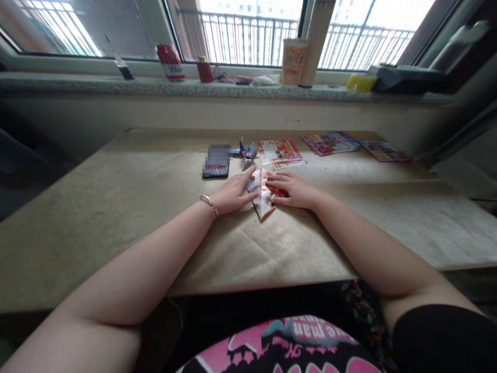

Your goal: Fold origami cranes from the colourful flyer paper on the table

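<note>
A folded sheet of printed paper point(262, 204), kite-shaped with a crease down its middle, lies on the table in front of me. My left hand point(235, 192) rests on its left side, fingers stretched out and thumb apart. From the right, my right hand point(297, 190) lies flat over the paper's right side with fingers spread. Just beyond the paper stands a small folded-paper figure point(248, 151). To its left is a dark phone point(217, 160), its screen blurred. Red and white printed sheets point(282, 151) lie behind my right hand.
Farther right on the table point(128, 217) are a stack of colourful printed sheets point(330, 142) and another stack point(384, 151). On the windowsill stand a red and white can point(170, 63), a red container point(204, 70), a patterned cup point(292, 62) and a yellow object point(361, 83).
</note>
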### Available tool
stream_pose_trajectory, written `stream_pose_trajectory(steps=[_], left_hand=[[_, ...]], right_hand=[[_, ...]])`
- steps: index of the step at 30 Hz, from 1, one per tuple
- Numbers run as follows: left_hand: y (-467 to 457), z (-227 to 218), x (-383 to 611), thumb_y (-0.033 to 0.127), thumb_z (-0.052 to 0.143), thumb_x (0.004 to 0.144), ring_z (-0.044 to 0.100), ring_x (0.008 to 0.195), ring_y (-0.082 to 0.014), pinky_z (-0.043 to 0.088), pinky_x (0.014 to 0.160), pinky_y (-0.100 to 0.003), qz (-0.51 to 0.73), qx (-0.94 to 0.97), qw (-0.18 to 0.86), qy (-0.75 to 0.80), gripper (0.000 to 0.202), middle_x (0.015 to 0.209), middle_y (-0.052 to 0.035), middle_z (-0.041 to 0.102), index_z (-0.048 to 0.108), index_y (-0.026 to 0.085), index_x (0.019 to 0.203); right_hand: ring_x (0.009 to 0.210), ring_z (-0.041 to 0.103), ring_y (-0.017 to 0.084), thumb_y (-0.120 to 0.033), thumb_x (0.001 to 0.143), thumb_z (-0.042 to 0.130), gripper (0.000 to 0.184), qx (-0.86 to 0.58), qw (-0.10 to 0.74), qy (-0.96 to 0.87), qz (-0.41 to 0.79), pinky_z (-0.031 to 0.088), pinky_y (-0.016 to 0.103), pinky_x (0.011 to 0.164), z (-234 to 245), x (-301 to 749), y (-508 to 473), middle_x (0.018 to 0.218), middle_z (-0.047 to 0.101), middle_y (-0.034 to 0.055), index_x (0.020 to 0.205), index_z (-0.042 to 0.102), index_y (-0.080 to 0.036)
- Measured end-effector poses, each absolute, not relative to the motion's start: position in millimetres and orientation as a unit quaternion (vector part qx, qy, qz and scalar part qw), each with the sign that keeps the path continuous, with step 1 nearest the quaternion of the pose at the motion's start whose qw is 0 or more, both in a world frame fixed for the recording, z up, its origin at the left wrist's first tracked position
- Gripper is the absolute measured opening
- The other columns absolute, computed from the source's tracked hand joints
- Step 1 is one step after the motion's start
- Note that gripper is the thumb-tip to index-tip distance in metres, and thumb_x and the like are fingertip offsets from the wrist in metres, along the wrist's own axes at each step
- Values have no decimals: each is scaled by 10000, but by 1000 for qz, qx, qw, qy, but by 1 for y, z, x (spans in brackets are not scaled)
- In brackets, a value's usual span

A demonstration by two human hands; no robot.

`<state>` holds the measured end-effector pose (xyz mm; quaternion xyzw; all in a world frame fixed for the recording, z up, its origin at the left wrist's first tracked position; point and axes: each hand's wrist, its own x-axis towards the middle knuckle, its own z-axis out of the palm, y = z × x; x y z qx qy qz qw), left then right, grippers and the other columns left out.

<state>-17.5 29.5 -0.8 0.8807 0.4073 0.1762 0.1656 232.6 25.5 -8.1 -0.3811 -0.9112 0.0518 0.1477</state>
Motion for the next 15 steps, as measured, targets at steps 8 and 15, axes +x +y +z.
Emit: stream_pose_trajectory(steps=[8,15], left_hand=[[42,-9,-23,454,449,909,574,1094,-238,473,949,-407,364,809,214,410,664,1259,-137,573,304,171,1492],[42,-2,-28,477,285,970,646,852,-196,482,896,-366,379,770,277,432,587,814,-51,686,449,107,1394]], right_hand=[[1326,440,314,-508,855,601,554,-390,153,-906,60,351,513,1130,-8,232,25,1422,540,70,1350,582,-261],[1342,430,291,-468,886,567,521,-384,146,-910,51,356,480,1132,-10,240,32,1429,532,80,1349,581,-230]])
